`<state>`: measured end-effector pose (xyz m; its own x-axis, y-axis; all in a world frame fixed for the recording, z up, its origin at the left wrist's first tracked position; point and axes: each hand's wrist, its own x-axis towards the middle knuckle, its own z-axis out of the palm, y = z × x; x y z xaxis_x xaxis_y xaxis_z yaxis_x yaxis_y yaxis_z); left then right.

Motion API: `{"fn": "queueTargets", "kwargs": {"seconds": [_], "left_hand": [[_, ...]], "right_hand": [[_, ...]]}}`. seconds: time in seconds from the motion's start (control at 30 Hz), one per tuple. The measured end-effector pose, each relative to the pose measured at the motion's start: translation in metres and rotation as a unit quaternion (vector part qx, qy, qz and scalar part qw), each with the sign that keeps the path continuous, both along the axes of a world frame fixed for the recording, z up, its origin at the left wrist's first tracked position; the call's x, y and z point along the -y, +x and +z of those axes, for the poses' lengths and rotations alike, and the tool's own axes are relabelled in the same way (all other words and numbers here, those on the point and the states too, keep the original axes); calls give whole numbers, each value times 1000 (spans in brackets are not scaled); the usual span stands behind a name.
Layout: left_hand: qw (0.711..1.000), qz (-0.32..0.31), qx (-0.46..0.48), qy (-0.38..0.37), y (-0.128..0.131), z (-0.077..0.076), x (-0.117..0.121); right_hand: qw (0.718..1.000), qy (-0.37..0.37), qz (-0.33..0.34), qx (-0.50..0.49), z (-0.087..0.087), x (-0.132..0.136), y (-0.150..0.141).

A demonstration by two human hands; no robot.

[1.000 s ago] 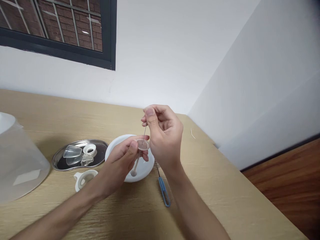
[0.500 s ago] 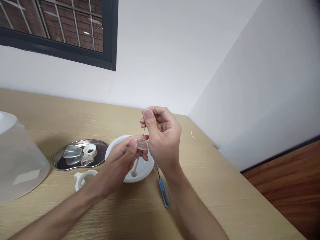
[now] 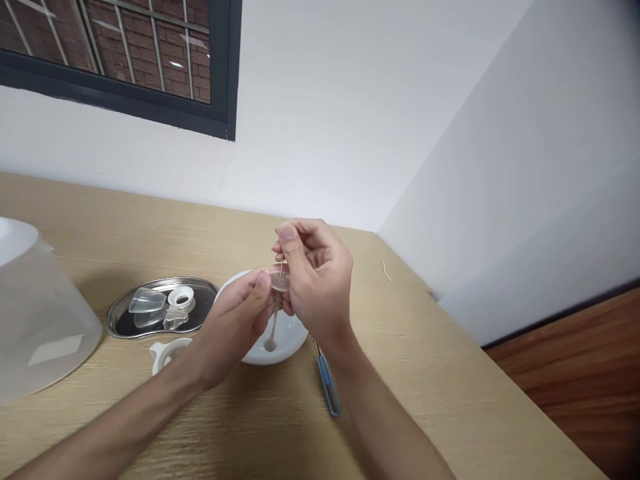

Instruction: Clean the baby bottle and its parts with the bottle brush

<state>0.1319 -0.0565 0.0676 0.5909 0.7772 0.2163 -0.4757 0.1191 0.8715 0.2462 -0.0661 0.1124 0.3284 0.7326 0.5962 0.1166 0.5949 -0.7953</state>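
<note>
**Wire meets valve above the bowl**

Left hand (image 3: pixel 235 320) pinches a clear valve (image 3: pixel 280 280), its stem hanging down over the white bowl (image 3: pixel 295 333). Right hand (image 3: pixel 315 287) has fingers closed on a thin wire (image 3: pixel 281 268) poking into the valve's disc. Blue-handled tool (image 3: pixel 329 387) lies on the desk (image 3: pixel 450 400); steel tray (image 3: pixel 117 320) sits left. No readable writing anywhere.

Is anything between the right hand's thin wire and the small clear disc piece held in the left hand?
Nothing visible. The right hand pinches the thin wire, whose lower end already meets the clear disc piece held by the left hand.
</note>
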Motion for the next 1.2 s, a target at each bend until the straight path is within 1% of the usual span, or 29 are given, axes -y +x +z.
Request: {"fn": "queueTargets", "kwargs": {"seconds": [0.13,0.27,0.33,0.43,0.53,0.63,0.7,1.03,1.13,1.2], "left_hand": [[997,-13,58,-46,2,12,3],[993,-32,79,-79,0,22,8],[990,-31,79,-111,-2,24,9],[984,-32,69,-163,-4,26,10],[980,-22,51,-192,-4,29,11],[977,-6,40,-207,-4,32,13],[977,-7,43,-210,-4,33,14],[977,-21,70,-199,-5,27,11],[975,-21,68,-209,-5,30,14],[970,-22,74,-231,-7,35,20]], "right_hand": [[1000,-6,11,-11,-3,-2,-3],[1000,-27,-1,-15,-5,-4,-5],[999,-44,7,-14,-6,-5,-5],[996,-73,37,-25,-7,-8,-3],[994,-92,48,-33,-8,-10,-3],[994,-96,38,-28,-7,-9,-3],[994,-97,39,-31,-7,-8,-3],[994,-98,39,-33,-5,-8,-4],[994,-99,39,-34,-5,-7,-4],[994,-98,38,-35,-2,-3,-5]]}}
